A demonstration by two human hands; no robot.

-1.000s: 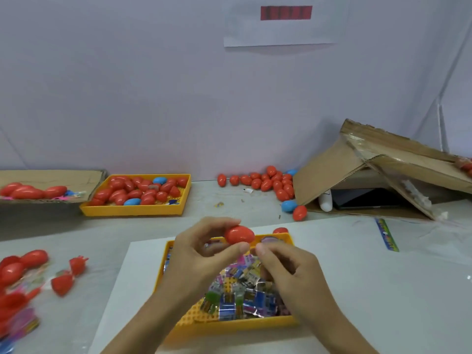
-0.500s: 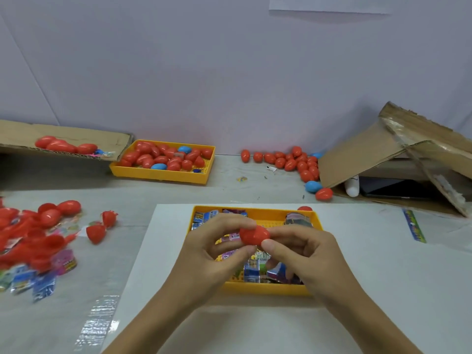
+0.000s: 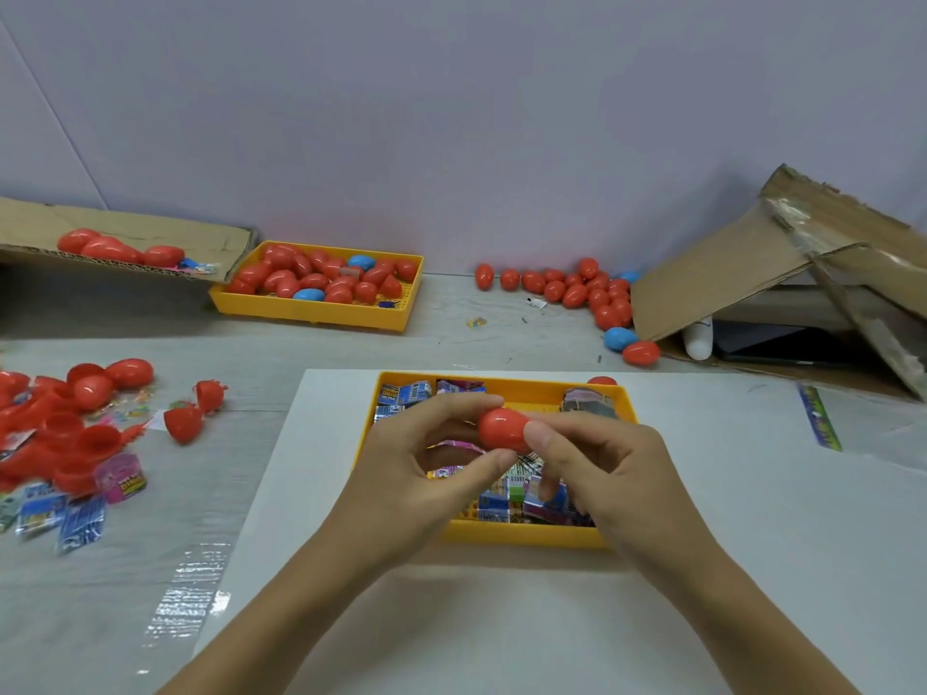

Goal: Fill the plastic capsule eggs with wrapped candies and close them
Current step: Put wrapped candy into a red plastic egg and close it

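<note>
Over yellow tray (image 3: 521,536), hands pinch smooth red egg (image 3: 501,428).

Glossy plastic egg (image 3: 503,429) — matt corrugated cardboard box (image 3: 742,273)

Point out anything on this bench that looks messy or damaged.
The cardboard box at the right rear is collapsed and torn. Loose eggs lie scattered on the table beside it, outside any tray. At the left, open red halves and candy packets are strewn about.

Two yellow trays (image 3: 311,313), two hands (image 3: 421,474).
</note>
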